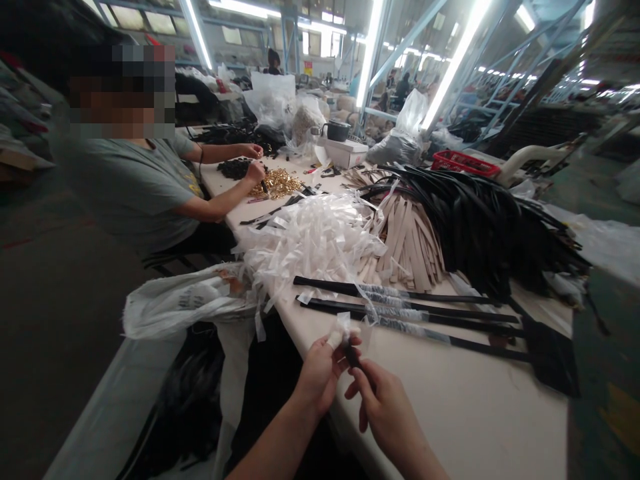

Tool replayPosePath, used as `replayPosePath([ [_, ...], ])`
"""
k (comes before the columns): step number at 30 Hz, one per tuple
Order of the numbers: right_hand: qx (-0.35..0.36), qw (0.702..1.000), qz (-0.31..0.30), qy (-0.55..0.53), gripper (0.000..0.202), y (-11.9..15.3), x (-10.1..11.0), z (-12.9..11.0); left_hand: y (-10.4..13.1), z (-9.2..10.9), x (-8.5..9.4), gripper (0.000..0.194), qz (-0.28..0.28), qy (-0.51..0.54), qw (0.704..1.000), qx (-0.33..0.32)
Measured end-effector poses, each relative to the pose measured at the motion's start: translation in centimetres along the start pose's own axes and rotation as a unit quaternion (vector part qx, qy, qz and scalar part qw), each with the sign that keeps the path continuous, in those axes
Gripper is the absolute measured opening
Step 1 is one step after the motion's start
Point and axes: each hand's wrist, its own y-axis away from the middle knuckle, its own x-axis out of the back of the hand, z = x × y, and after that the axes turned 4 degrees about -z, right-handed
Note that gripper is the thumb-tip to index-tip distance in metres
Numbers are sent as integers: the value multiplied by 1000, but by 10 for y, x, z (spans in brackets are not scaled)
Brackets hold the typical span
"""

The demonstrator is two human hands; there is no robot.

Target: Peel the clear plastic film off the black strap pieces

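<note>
At the table's near edge, my left hand (320, 373) is closed, its fingertips wearing white covers. They pinch the end of a dark strip (352, 357), with a small piece of clear film (344, 321) at the fingertips. My right hand (383, 400) grips the same strip from the right, thumb and forefinger together; the rest of the strip is hidden by the fingers. Just beyond my hands, several long black straps (475, 339) lie side by side, partly wrapped in clear film. Behind them is a heap of clear film strips (320, 233).
Beige strips (413, 243) and a large bundle of black straps (495, 227) cover the table's far right. At left, a person (150, 180) handles small parts by a gold-coloured pile (280, 183). An open white sack (185, 303) stands against the table's left edge.
</note>
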Motion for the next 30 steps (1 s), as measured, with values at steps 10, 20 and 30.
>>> replayPosePath([
  [10,8,995,90,-38,40,0,5,-5,-6,-7,-3,26,33,52,998,-31],
  [20,120,970,185,102,22,-16,7,-26,1,-13,-13,26,23,57,997,-50],
  [30,185,921,258,227,22,-25,0,-8,1,-21,-10,25,27,58,997,-48],
])
